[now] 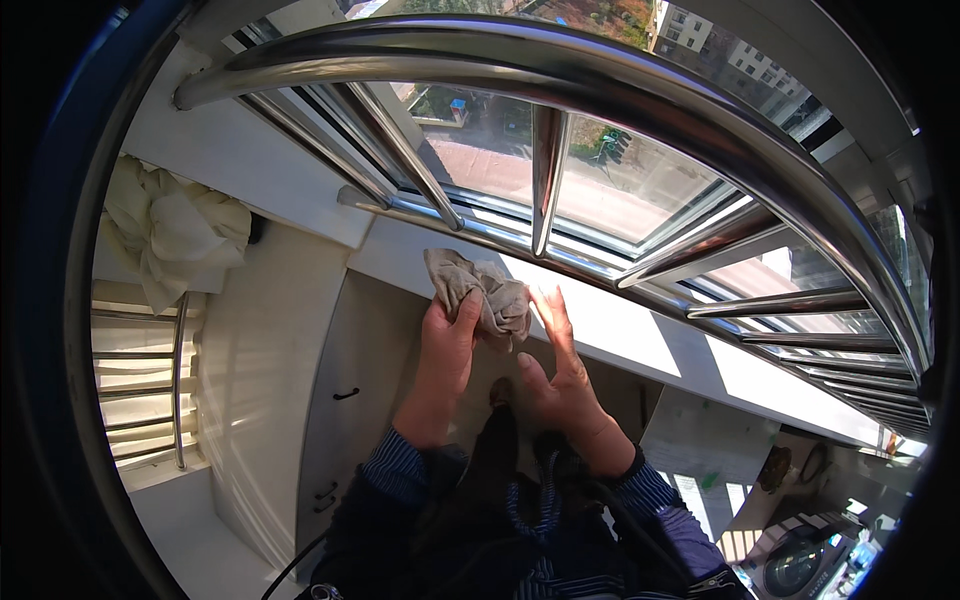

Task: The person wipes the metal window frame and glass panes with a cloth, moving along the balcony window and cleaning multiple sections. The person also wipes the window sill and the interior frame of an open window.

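A crumpled grey-beige cloth (483,298) is in my left hand (449,347), gripped between thumb and fingers; the fingers behind it are partly hidden. It hangs above the near edge of the white windowsill (590,335). Close to the cloth's right side is my right hand (562,372), its thumb and fingers spread apart with nothing between them. Whether its fingertips touch the cloth, I cannot tell.
Shiny metal railing bars (540,180) stand before the window, with a thick curved top rail (500,50). Cabinet doors with a dark handle (346,394) lie below the sill. Cream fabric (175,230) is bunched at left. A round-doored appliance (795,565) stands at lower right.
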A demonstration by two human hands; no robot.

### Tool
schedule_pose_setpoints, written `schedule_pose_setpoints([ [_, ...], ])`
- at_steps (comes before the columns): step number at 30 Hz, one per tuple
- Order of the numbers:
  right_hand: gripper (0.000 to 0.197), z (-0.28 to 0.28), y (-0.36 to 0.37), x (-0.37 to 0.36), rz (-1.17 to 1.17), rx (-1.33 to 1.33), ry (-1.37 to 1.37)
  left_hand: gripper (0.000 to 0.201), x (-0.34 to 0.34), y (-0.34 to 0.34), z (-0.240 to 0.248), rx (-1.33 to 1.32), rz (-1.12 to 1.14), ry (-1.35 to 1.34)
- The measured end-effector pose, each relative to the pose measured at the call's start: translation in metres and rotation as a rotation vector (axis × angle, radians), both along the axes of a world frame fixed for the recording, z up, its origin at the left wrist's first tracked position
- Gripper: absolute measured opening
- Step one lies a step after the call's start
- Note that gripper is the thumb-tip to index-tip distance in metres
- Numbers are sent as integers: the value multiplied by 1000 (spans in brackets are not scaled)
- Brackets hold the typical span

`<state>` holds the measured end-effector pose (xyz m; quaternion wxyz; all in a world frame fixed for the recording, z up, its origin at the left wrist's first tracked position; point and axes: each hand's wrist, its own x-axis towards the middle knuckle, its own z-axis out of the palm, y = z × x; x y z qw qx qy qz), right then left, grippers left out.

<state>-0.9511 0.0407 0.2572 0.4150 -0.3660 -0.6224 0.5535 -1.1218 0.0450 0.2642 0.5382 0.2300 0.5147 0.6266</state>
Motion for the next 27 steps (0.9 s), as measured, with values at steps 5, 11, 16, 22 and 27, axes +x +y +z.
schedule_pose_setpoints([
  [5, 37, -11, 1, 42, -87, -226, -21, 31, -6, 82, 40, 344, 297, 676],
  [11, 25, -36, -38, 76, 37, -154, -383, 51, 18, 159, 27, 694, 448, 1171],
  [16, 24, -60, -65, 96, 57, -205, -436, 33, 2, 160, -29, 739, 196, 1582],
  [22, 22, -71, -70, 111, 75, -271, -528, 31, 7, 148, -58, 382, 93, 1407],
  [27, 22, -68, -71, 111, 84, -404, -580, 35, -5, 158, 30, 712, 399, 1233],
])
